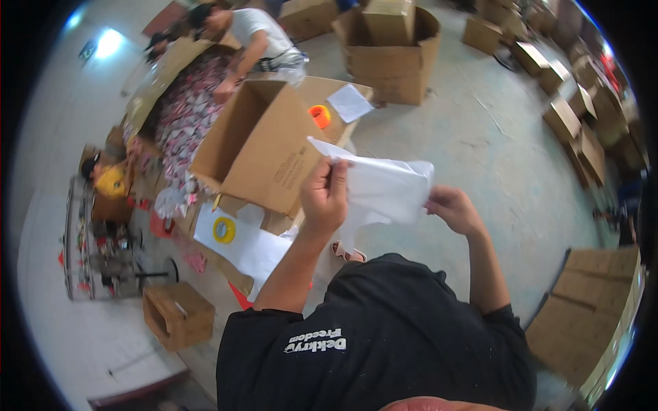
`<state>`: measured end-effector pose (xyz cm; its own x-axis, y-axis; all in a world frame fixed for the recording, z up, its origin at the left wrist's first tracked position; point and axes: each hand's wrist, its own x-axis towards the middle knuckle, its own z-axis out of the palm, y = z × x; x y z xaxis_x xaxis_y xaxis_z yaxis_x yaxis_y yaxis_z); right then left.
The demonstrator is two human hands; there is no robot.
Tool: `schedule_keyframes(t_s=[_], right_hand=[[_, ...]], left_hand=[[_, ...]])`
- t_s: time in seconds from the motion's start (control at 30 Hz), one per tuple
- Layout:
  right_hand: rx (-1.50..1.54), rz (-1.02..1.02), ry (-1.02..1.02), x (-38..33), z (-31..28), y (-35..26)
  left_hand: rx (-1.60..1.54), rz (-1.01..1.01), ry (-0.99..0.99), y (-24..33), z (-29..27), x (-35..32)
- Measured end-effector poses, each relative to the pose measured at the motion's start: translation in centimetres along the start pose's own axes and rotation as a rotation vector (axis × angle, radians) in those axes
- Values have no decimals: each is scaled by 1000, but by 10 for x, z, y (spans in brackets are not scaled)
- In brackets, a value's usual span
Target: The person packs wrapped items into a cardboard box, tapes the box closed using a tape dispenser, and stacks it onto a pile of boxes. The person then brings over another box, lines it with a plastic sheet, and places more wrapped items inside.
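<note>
A thin white plastic bag point(387, 188) with handle-like cut-outs is stretched between my hands in front of my chest. My left hand point(325, 195) pinches its left end, thumb on top. At its right edge, the fingers of my right hand point(449, 207) are closed on the film. Just left of my left hand stands an open cardboard box point(274, 157), tilted toward the left in view. More flat white bags point(257, 250) lie on the table nearer to me, with a yellow tape roll point(223, 230) on them. An orange tape roll point(319, 116) sits beyond the box.
A heap of small pink and white packets point(192, 103) fills the far left, where a person in a white shirt point(257, 34) reaches in. A large carton point(387, 65) stands ahead. Boxes point(576, 130) line the right, with flattened cardboard point(582, 294) at lower right.
</note>
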<state>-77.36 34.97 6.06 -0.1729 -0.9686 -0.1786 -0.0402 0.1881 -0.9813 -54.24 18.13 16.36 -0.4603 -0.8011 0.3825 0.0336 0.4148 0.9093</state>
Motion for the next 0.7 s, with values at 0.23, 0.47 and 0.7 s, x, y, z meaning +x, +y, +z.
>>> schedule_keyframes(t_s=[0.23, 0.47, 0.7], right_hand=[[546, -253, -123, -1, 33, -33], [439, -462, -151, 12, 33, -89], [-154, -367, 72, 51, 35, -186]], left_hand=[[184, 45, -47, 4, -6, -24], [-48, -168, -7, -1, -36, 2], [-428, -155, 45, 58, -85, 35]])
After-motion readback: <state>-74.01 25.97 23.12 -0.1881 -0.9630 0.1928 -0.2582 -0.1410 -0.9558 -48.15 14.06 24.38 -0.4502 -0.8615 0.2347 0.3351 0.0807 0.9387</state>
